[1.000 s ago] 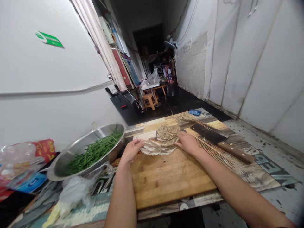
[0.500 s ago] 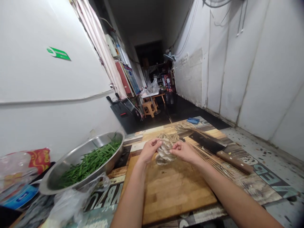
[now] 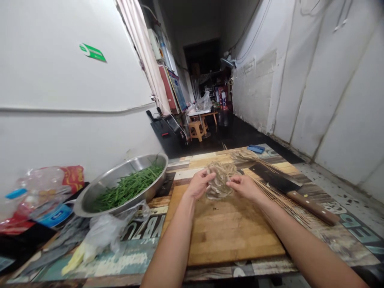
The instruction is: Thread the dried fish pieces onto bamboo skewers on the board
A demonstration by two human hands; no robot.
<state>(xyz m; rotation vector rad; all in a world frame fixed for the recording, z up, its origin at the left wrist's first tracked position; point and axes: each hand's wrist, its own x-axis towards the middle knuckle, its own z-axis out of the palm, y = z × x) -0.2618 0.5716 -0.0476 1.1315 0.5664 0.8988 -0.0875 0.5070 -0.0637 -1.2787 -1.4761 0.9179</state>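
Note:
Over the far part of the wooden cutting board (image 3: 234, 240), my left hand (image 3: 201, 183) pinches the left side of a thin, wrinkled, greyish-beige food sheet (image 3: 218, 185). Its exact kind cannot be made out. Thumb and fingertips of my right hand (image 3: 244, 187) are closed at the sheet's right edge. Just behind lies more of the same crumpled beige food, partly hidden by the held sheet. Thin wooden skewers (image 3: 277, 198) lie to the right of my right hand. Beyond them is a cleaver (image 3: 271, 178) with a brown wooden handle.
A steel basin (image 3: 84, 200) of cut green stalks (image 3: 129, 187) stands left of the board. Near it are a crumpled clear plastic bag (image 3: 105, 230) and packaged goods (image 3: 49, 196). Skewered beige food (image 3: 244, 155) and a blue object (image 3: 255, 149) lie at the table's far end.
The camera view has turned slightly, so the scene sits further right and the hands appear there too. The beige sheet looks more spread out between my hands, which still hold it.

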